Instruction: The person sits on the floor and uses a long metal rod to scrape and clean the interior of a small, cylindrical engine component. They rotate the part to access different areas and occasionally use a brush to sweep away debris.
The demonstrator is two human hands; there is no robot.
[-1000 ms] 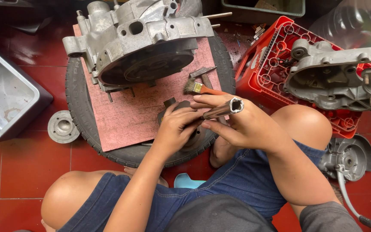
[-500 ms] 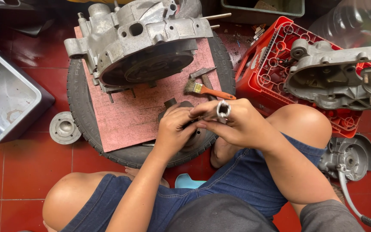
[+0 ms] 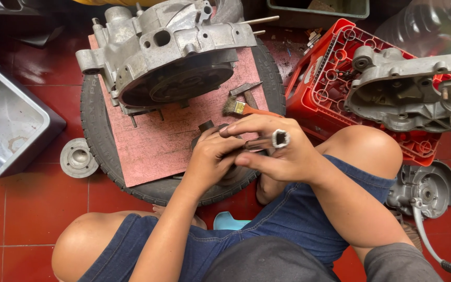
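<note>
We have our right hand (image 3: pixel 283 154) gripping a socket wrench (image 3: pixel 267 142) on the dark part (image 3: pixel 207 128) our left hand (image 3: pixel 212 156) clasps, engine case (image 3: pixel 168 52) untouched, fastening apparently unfinished.

1. Floor (image 3: pixel 37 209): red glazed tiles with dark grout lines.
2. Black tyre (image 3: pixel 96 141) lies flat on the floor at centre.
3. Grey metal tray (image 3: pixel 6 125) sits at the left edge.
4. Small round metal hub (image 3: pixel 78 157) rests just beside the tyre's left side.
5. Red plastic crate (image 3: pixel 319 89) stands to the right of the tyre.
6. Grey engine cover with lever (image 3: pixel 426 193) lies at the lower right.
</note>
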